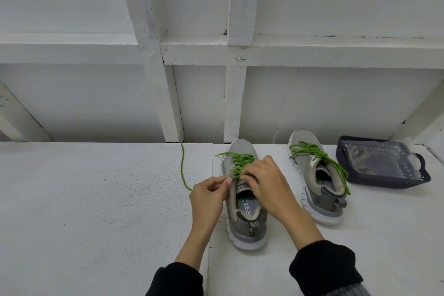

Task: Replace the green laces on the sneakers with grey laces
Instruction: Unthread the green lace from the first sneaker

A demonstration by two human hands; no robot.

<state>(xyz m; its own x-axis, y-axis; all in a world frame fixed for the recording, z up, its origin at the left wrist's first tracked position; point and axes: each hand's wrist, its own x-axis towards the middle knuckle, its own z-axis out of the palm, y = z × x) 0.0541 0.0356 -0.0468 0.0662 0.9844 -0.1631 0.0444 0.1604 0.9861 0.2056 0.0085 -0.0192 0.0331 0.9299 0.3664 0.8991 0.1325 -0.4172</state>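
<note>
White painted boards and posts rise behind the bench (96, 199), and you're working near the middle of its far edge. Your left hand (209, 196) has thumb and forefinger pinched on the green lace (240, 163) right at the top eyelet of the near sneaker (245, 211). Your right hand (266, 182) lies over the tongue with fingers curled down among the crossings; whether it pinches a strand or just steadies the shoe, I can't tell. One freed lace end trails off leftward across the bench toward the far edge, so this looks like the unthreading step, early in the job. Next move, by my read: draw that pinched strand out through the eyelet, then work down crossing by crossing, holding the shoe so it doesn't skid. Out to your right, the second sneaker (317, 175) stands apart, green lace loose but threaded. Beyond it, toward the bench's far right corner, sits a dark basket (384, 179) with a clear bag inside; no grey laces are plainly visible.
</note>
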